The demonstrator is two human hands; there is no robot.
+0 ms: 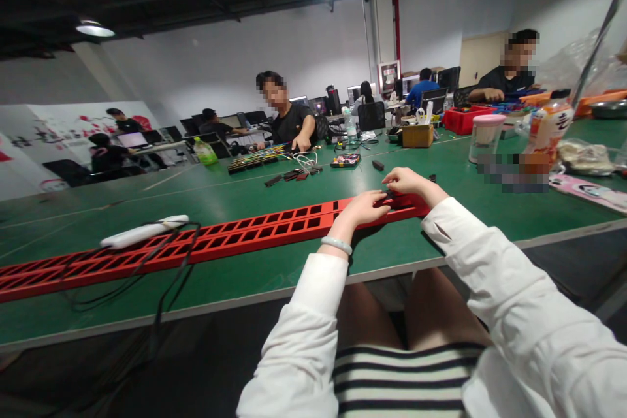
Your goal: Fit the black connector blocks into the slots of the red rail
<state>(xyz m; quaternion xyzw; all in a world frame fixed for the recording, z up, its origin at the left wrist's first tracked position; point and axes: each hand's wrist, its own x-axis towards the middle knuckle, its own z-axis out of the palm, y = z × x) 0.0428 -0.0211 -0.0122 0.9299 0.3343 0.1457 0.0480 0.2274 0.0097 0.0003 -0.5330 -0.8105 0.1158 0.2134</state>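
Note:
A long red plastic rack (264, 227) with rows of square slots runs across the green table in front of me. My left hand (366, 208), with a pale bangle at its wrist, is over the rack's right part, its fingers bent together at a small black piece (389, 195). My right hand (410, 184) reaches in from the right, and its closed fingertips meet the same piece. The fingers hide most of that piece, so its kind does not show. Another small black block (377, 165) lies on the table just beyond my hands.
A white power strip (144, 231) with black cables rests on the rack's left part. Farther back are dark pieces (294, 174), a bundle of coloured wires (262, 155) and a co-worker (291, 123). A pink-lidded jar (486, 138) and an orange bottle (547, 127) stand right.

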